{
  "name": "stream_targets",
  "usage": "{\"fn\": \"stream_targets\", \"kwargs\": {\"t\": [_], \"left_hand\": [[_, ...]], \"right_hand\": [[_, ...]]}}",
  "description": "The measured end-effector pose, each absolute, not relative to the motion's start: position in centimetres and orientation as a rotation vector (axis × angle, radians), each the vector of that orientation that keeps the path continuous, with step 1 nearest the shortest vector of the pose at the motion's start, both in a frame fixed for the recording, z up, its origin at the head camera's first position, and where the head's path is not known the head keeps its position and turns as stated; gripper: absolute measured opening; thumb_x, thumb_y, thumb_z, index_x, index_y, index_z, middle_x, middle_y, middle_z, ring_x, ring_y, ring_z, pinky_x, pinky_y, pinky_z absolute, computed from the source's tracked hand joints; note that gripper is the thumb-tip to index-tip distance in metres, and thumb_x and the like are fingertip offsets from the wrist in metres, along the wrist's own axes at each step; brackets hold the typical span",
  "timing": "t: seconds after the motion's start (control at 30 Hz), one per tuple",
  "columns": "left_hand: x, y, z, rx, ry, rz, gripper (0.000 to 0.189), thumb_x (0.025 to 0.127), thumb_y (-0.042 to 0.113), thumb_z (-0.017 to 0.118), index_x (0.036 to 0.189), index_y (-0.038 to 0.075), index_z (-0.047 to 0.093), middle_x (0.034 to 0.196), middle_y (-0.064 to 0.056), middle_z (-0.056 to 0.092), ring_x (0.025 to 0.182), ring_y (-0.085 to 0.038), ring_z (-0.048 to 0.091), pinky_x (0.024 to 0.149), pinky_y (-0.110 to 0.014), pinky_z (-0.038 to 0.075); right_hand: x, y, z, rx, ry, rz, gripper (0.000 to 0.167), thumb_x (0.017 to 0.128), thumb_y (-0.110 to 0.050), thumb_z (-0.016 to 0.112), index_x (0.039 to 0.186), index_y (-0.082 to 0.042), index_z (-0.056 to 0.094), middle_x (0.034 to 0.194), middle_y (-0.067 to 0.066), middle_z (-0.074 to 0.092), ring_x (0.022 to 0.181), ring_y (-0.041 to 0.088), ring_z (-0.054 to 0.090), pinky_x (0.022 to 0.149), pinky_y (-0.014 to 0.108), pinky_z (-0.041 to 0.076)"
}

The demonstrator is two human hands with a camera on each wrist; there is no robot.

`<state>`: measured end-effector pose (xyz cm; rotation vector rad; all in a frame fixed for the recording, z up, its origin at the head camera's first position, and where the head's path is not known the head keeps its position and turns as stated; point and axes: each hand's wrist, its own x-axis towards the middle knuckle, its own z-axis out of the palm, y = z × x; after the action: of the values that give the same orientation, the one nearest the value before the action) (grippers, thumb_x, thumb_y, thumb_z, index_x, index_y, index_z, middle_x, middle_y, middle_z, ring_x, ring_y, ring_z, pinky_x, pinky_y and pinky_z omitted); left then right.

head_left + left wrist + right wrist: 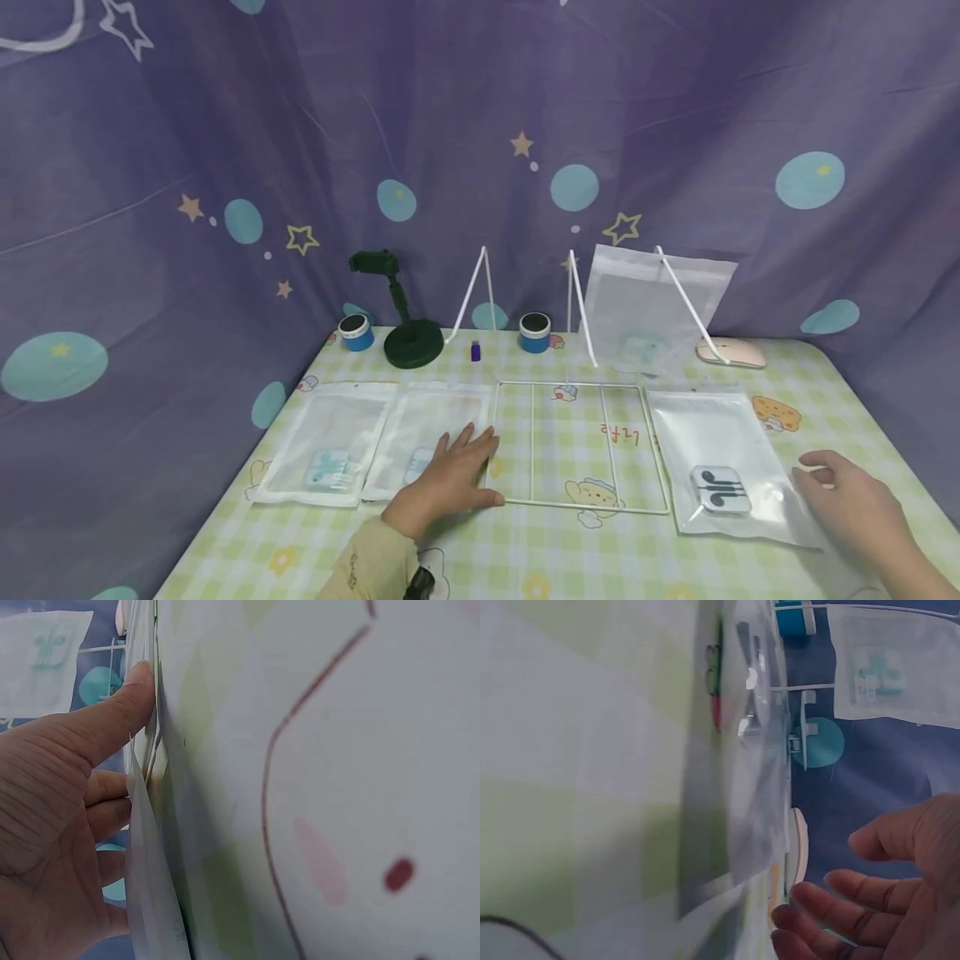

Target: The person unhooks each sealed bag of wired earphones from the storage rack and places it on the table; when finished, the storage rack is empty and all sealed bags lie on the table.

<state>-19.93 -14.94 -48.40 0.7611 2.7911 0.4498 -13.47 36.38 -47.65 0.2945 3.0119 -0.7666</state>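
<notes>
My left hand (453, 475) rests with fingers spread over the right edge of a clear zip pouch (442, 408) and beside a white wire rack (585, 507). Its thumb lies near the rack's front left corner. A second pouch (300, 467) lies farther left, with a small teal-and-white item in it. To the rack's right lies a zip pouch (720, 433) holding boxed wired earphones (722, 490). Just off that pouch's right side, my right hand (855, 500) hovers with loosely bent fingers, holding nothing; the right wrist view (877, 900) shows fingers (862, 919) apart from the pouch.
Another pouch (637, 300) hangs from the rack's right prong. Behind stand a dark green stand (414, 342), two blue-and-white cylinders (356, 333) and a small purple object (476, 352). A pale mouse (738, 353) lies at the back right. A purple curtain (450, 100) closes the back.
</notes>
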Motion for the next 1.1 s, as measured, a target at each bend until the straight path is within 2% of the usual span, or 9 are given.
{"fn": "stream_targets", "kwargs": {"t": [0.13, 0.17, 0.23, 0.33, 0.43, 0.53, 0.73, 0.93, 1.1], "left_hand": [[-20.0, -14.9, -48.3, 0.766, 2.790, 0.444, 0.089, 0.080, 0.052, 0.074, 0.149, 0.007, 0.039, 0.157, -0.009, 0.031, 0.146, -0.038, 0.018, 0.110, -0.067, 0.012], [-20.0, -14.9, -48.3, 0.767, 2.788, 0.443, 0.089, 0.080, 0.052, 0.074, 0.149, 0.007, 0.039, 0.157, -0.009, 0.031, 0.146, -0.038, 0.018, 0.110, -0.067, 0.012], [-20.0, -14.9, -48.3, 0.770, 2.786, 0.437, 0.090, 0.080, 0.053, 0.073, 0.149, 0.007, 0.039, 0.157, -0.009, 0.030, 0.146, -0.038, 0.017, 0.110, -0.067, 0.012], [-20.1, -14.9, -48.4, 0.773, 2.785, 0.430, 0.090, 0.081, 0.053, 0.073, 0.149, 0.007, 0.039, 0.158, -0.009, 0.030, 0.146, -0.038, 0.017, 0.110, -0.066, 0.012], [-20.1, -14.9, -48.3, 0.775, 2.788, 0.430, 0.089, 0.081, 0.052, 0.073, 0.149, 0.007, 0.039, 0.157, -0.009, 0.030, 0.146, -0.038, 0.017, 0.110, -0.066, 0.012], [-20.1, -15.0, -48.3, 0.777, 2.790, 0.434, 0.089, 0.081, 0.052, 0.074, 0.149, 0.006, 0.039, 0.157, -0.010, 0.030, 0.146, -0.038, 0.018, 0.110, -0.067, 0.012], [-20.0, -15.0, -48.4, 0.778, 2.789, 0.430, 0.090, 0.080, 0.053, 0.074, 0.149, 0.007, 0.039, 0.157, -0.009, 0.031, 0.145, -0.038, 0.019, 0.110, -0.067, 0.013], [-20.1, -15.0, -48.6, 0.768, 2.780, 0.443, 0.091, 0.079, 0.053, 0.073, 0.150, 0.008, 0.038, 0.158, -0.009, 0.030, 0.146, -0.038, 0.018, 0.110, -0.066, 0.013], [-20.1, -15.1, -48.7, 0.761, 2.780, 0.444, 0.091, 0.079, 0.055, 0.073, 0.150, 0.009, 0.039, 0.158, -0.008, 0.030, 0.146, -0.037, 0.018, 0.111, -0.066, 0.012]], "right_hand": [[-13.9, 35.5, -46.9, 0.222, 3.159, -0.847, 0.037, 0.098, -0.027, 0.054, 0.118, 0.004, 0.058, 0.111, 0.031, 0.063, 0.093, 0.048, 0.063, 0.071, 0.055, 0.044], [-14.0, 35.2, -46.6, 0.196, 3.185, -0.877, 0.035, 0.098, -0.026, 0.056, 0.117, 0.003, 0.060, 0.113, 0.031, 0.063, 0.090, 0.042, 0.066, 0.070, 0.053, 0.046], [-14.3, 34.5, -46.3, 0.127, 3.233, -0.969, 0.031, 0.098, -0.023, 0.058, 0.116, 0.001, 0.062, 0.115, 0.031, 0.062, 0.087, 0.018, 0.068, 0.070, 0.042, 0.050], [-15.0, 33.3, -45.9, 0.014, 3.250, -1.165, 0.028, 0.097, -0.019, 0.060, 0.118, -0.001, 0.064, 0.121, 0.026, 0.061, 0.088, -0.015, 0.052, 0.067, 0.015, 0.048], [-16.1, 32.2, -45.6, -0.065, 3.227, -1.311, 0.032, 0.098, -0.020, 0.060, 0.124, -0.002, 0.061, 0.124, 0.017, 0.060, 0.092, -0.026, 0.040, 0.070, 0.002, 0.040], [-17.4, 31.5, -45.4, -0.113, 3.192, -1.389, 0.038, 0.099, -0.023, 0.059, 0.130, -0.002, 0.057, 0.126, 0.017, 0.058, 0.095, -0.025, 0.040, 0.072, 0.001, 0.038], [-20.2, 30.8, -45.3, -0.222, 3.037, -1.594, 0.052, 0.099, -0.018, 0.059, 0.141, 0.006, 0.040, 0.137, 0.034, 0.041, 0.098, -0.019, 0.043, 0.074, 0.003, 0.040], [-22.6, 30.0, -45.3, -0.202, 2.878, -1.666, 0.068, 0.099, -0.023, 0.059, 0.151, 0.003, 0.024, 0.145, 0.035, 0.032, 0.111, 0.016, 0.055, 0.075, 0.005, 0.042], [-24.4, 29.2, -45.5, -0.190, 2.695, -1.693, 0.077, 0.100, -0.028, 0.057, 0.153, 0.006, 0.012, 0.146, 0.037, 0.031, 0.127, 0.043, 0.045, 0.080, 0.008, 0.044]]}}
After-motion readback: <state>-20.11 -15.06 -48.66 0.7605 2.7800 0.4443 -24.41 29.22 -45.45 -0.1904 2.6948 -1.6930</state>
